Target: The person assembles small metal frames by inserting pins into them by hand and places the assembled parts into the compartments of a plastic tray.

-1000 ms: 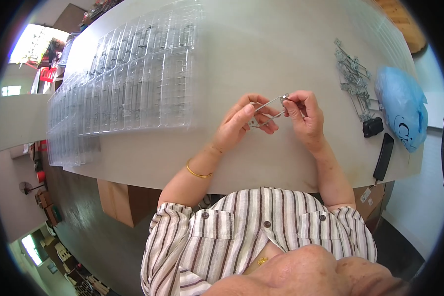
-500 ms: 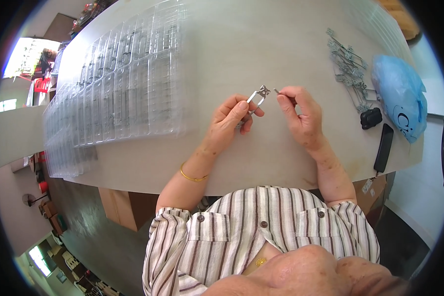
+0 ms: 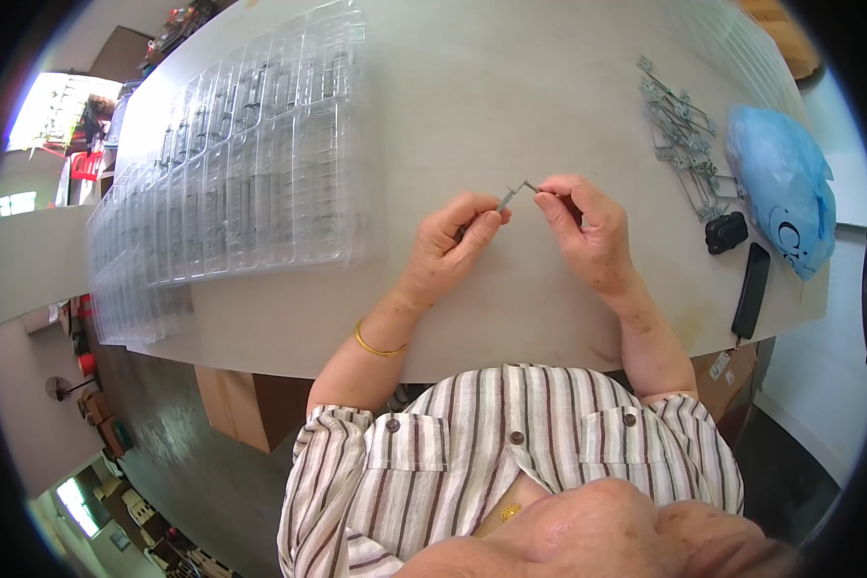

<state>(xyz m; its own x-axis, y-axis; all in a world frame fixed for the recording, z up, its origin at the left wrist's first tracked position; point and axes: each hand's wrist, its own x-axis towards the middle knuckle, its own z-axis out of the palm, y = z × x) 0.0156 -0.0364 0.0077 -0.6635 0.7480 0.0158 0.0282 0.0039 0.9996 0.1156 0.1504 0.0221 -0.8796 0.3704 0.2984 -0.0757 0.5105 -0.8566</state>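
Observation:
Above the middle of the table my left hand (image 3: 453,245) is closed on a flat grey metal bracket (image 3: 507,199), whose lower part my fingers hide. Facing it, my right hand (image 3: 588,227) pinches a small thin metal pin (image 3: 531,186) between thumb and forefinger. The pin's tip is close to the bracket's upper end; whether they touch I cannot tell. Farther right lies a loose heap of similar metal brackets (image 3: 682,125) on the table.
Stacked clear plastic trays (image 3: 294,207) with metal parts in their slots cover the table's left side. At the right are a blue plastic bag (image 3: 778,183), a small black device (image 3: 725,232) and a long black object (image 3: 751,291). A cardboard box (image 3: 229,405) stands under the near edge.
My left hand has turned the bracket, so its open frame now shows edge-on. The right hand's pin has come over to the bracket's end.

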